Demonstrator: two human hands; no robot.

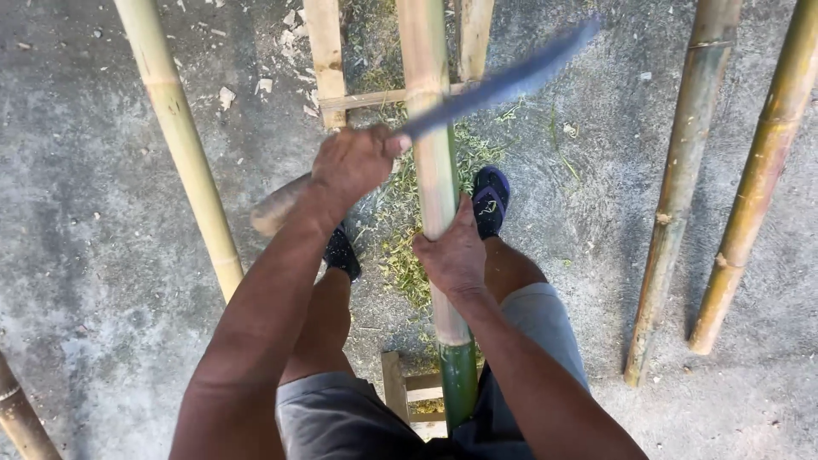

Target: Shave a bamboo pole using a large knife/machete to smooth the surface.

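The concrete floor [102, 213] fills the view, strewn with pale chips and a patch of green shavings. Several long bamboo poles lie on it: one yellow pole [183, 145] to the left, two mottled brown-green poles [682, 187] well apart to the right. The bamboo pole being worked [433, 162] runs up the middle between the person's legs, stripped pale along most of its length, green near the bottom, resting on a wooden frame [328, 64]. The left arm reaches forward, slightly bent; the left hand [354, 162] has its fingers clamped on the handle of a long blade [503, 83], blurred, slanting up to the right across the pole. The right hand [452, 254] has its fingers wrapped around the worked pole below the blade.
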